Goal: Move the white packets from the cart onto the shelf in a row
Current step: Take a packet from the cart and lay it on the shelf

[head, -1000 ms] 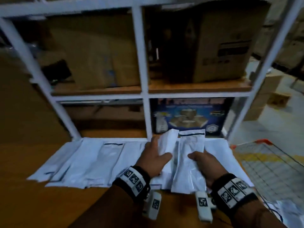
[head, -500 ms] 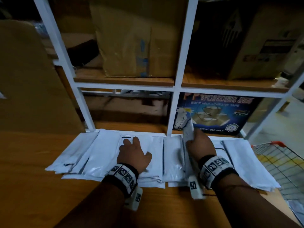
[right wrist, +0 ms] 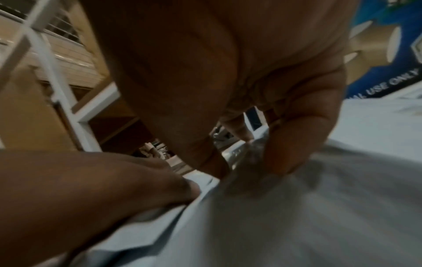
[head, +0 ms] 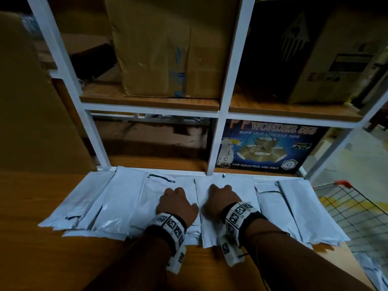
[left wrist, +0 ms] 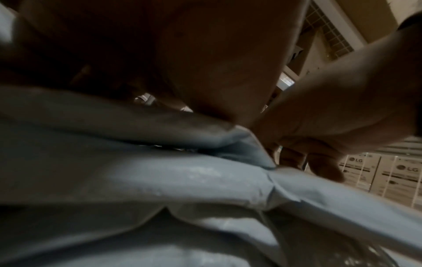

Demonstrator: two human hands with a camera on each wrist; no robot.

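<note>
On the wooden shelf (head: 37, 244) in front of me, the white packets (head: 117, 198) lie side by side in a row, edges overlapping, running from the left end across to the right end beside the cart (head: 354, 208). Both my hands are down on the middle of that row, close together, thumbs nearly meeting. My left hand (head: 176, 204) rests palm-down on a packet left of centre; from the head view the fingers look bent at the knuckles, and the left wrist view is too dark and close for me to tell whether they grip anything. My right hand (head: 220, 201) sits on the next packet (head: 212, 232) just to the right; in the right wrist view its fingertips (right wrist: 280, 162) are curled down and bunching the packet's plastic (right wrist: 274, 207), so it is pinching that packet. Both wrists carry black bands with square black-and-white markers (head: 237, 213). Rack: white metal uprights (head: 218, 143) rise from the back edge of the packet row. Behind them at packet level stands a blue carton (head: 266, 148) printed "WONDER", "BOPP SELF ADHESIVE TAPE", "FOR INDUSTRIAL USE ONLY". One tier up, two brown cardboard boxes (head: 168, 47), one on each side of the centre upright. The cart is wire mesh with an orange corner, low at the right, apart from my hands; something pale lies in it, too blurred to identify.
</note>
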